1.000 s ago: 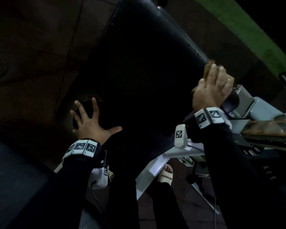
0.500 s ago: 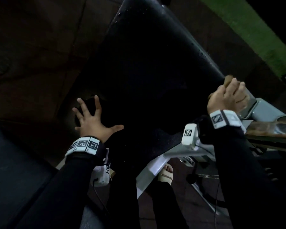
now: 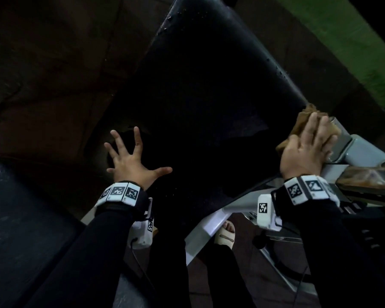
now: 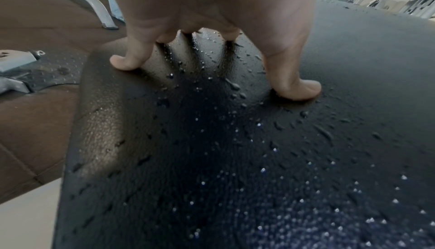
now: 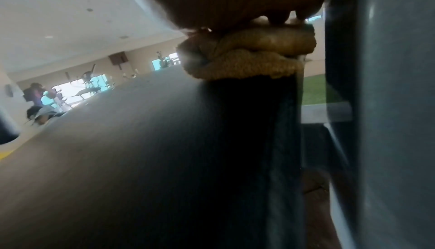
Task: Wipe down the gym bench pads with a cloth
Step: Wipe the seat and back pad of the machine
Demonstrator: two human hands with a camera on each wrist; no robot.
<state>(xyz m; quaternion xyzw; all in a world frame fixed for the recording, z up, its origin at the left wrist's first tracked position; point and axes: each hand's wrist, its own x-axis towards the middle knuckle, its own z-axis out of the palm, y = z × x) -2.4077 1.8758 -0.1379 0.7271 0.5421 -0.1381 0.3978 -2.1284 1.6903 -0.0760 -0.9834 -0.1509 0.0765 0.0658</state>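
A black padded bench pad runs from the top centre down toward me, beaded with water drops. My left hand lies spread on its near left corner, fingertips pressing the wet vinyl, holding nothing. My right hand presses a bunched tan cloth against the pad's right edge, fingers laid over it. In the right wrist view the cloth is wadded under the palm against the dark pad side.
The grey metal bench frame sits just right of my right hand, with a worn brown pad beside it. White frame legs and my sandalled foot are below. Another dark pad lies at lower left. Brown floor tiles surround.
My right hand with the cloth has slid down the pad's right edge toward me. The left hand has stayed spread on the pad's corner.
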